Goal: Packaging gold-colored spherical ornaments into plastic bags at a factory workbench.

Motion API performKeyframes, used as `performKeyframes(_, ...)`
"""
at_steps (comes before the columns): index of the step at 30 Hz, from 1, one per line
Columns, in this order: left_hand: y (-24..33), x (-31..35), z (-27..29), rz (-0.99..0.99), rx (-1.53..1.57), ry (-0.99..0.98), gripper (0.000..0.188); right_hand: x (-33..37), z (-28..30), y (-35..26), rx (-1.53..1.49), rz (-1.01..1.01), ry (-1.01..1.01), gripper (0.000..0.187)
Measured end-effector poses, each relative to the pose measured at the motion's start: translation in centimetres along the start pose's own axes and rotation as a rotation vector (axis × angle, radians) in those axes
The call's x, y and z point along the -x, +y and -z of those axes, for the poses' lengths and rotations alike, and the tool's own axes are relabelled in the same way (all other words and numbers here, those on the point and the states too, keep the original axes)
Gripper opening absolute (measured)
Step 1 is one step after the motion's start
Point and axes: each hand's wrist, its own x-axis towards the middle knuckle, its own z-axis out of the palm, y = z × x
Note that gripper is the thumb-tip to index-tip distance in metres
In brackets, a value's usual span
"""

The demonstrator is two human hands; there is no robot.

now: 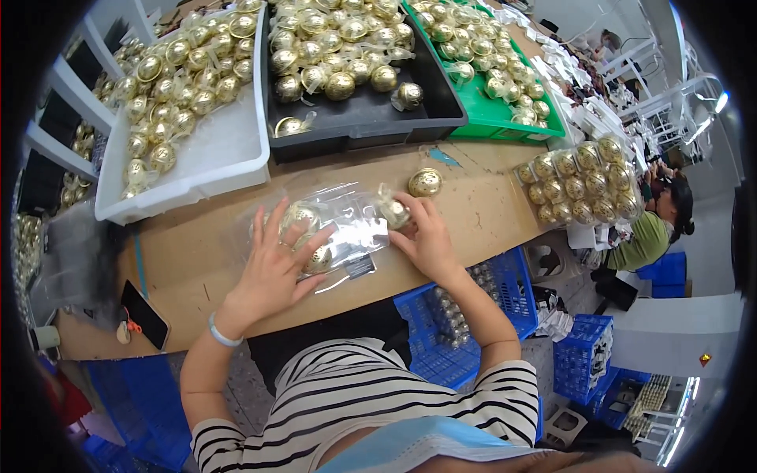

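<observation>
A clear plastic package (355, 236) lies on the table in front of me, with gold patterned balls (319, 258) inside its left part. My left hand (272, 272) rests over that part, fingers spread, partly covering the balls. At the package's right end, my right hand (426, 240) has its thumb and fingers closed around a gold ball (393, 211) with a clear wrapper. Just beyond that hand, another gold ball (426, 182) sits loose on the table. A small dark label (360, 266) shows at the package's near edge.
Along the far side stand a white tray (229, 142), a black tray (359, 130) and a green tray (489, 118), all holding gold balls. A filled clear pack (579, 183) is at right. A phone (145, 315) lies left; a blue crate (505, 292) stands below the edge.
</observation>
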Motion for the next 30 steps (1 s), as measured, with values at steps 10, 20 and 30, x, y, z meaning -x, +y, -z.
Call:
performKeyframes(10, 0.0, 0.3, 0.3, -0.005, 0.001, -0.018, 0.066, -5.5, -4.3, -0.2, -0.683, -0.159, -0.384, 0.062)
performKeyframes(20, 0.2, -0.5, 0.2, -0.037, -0.003, -0.104, 0.064, -5.0, -4.4, -0.7, -0.777, -0.341, -0.305, 0.067)
performKeyframes(30, 0.5, -0.8, 0.7, -0.011, -0.034, -0.185, 0.065, -3.4, 3.7, 2.4, 0.749, 0.032, 0.002, 0.049)
